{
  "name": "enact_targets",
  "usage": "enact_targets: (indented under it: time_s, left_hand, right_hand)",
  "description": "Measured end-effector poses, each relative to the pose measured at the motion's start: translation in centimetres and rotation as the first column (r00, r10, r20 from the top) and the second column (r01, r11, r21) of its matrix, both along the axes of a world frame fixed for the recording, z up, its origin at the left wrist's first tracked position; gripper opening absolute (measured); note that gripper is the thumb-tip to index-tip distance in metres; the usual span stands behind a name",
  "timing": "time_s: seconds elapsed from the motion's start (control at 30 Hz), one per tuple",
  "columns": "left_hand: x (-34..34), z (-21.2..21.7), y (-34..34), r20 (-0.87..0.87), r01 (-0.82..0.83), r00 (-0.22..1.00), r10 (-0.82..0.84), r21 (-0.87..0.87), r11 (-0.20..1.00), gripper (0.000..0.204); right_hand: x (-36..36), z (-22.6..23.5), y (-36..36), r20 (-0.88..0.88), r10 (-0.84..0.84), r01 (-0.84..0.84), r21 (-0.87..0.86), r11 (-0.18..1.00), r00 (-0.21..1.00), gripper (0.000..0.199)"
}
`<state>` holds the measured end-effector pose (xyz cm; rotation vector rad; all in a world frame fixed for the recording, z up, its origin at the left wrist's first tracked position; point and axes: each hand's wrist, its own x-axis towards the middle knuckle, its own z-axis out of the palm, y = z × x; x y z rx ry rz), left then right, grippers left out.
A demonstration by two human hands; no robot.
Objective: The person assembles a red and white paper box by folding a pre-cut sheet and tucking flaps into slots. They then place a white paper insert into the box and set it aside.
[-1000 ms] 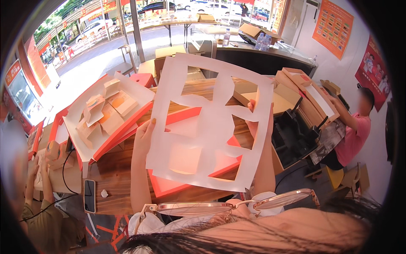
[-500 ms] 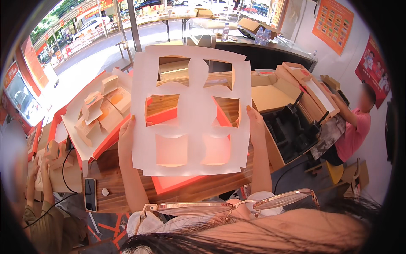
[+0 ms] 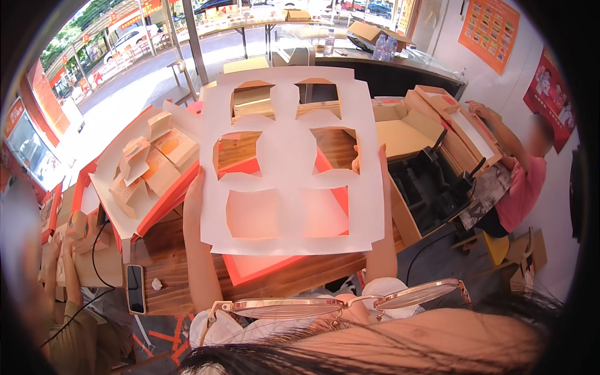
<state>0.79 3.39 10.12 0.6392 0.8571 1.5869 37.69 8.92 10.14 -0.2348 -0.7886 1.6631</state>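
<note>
A white cardboard insert [image 3: 287, 150] with several square cut-outs is held up before me, its flaps bent at the openings. My left hand [image 3: 194, 190] grips its left edge, mostly hidden behind the card. My right hand [image 3: 384, 169] is closed on the right edge; through one cut-out some of its fingertips show behind the sheet. Below the insert, a red box tray [image 3: 256, 274] with a pale inside lies on the brown wooden table [image 3: 165, 253], partly covered from view.
At left, a red-edged box [image 3: 147, 222] holds folded small cartons [image 3: 165, 156]. A phone [image 3: 135, 289] lies near the table's edge. At right stands an open carton [image 3: 400, 212] with black parts. A person in pink [image 3: 525, 187] works there; another person's hands [image 3: 62, 256] are at far left.
The insert has shifted slightly right and turned a little in my hands. My right fingertips now show through a cut-out. The person in pink has raised an arm.
</note>
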Motion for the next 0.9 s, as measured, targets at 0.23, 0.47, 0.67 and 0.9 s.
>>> enact_targets:
  time_s: [0.23, 0.47, 0.67, 0.9]
  left_hand:
    - [-1.5, 1.1, -1.2, 0.047, -0.22, 0.976, 0.215, 0.196, 0.956, 0.034]
    - [-0.2, 0.6, -0.7, 0.062, -0.219, 0.976, 0.21, 0.259, 0.941, 0.035]
    - [-0.1, 0.2, -0.8, 0.033, -0.108, 0.994, 0.103, 0.294, 0.95, 0.039]
    - [0.9, -0.1, -0.4, 0.229, -0.018, 0.973, -0.012, 0.127, 0.992, 0.039]
  right_hand:
    - [-2.0, 0.1, -3.4, 0.349, -0.242, 0.244, 0.039, 0.969, 0.906, 0.075]
    - [-6.7, -0.8, -6.6, 0.658, -0.115, 0.061, 0.105, 0.993, 0.744, 0.065]
    - [-9.7, 0.0, -6.9, 0.542, -0.181, 0.2, 0.024, 0.979, 0.821, 0.045]
    - [-8.2, -1.7, -6.6, 0.08, 0.068, -0.073, 0.059, 0.996, 0.994, 0.038]
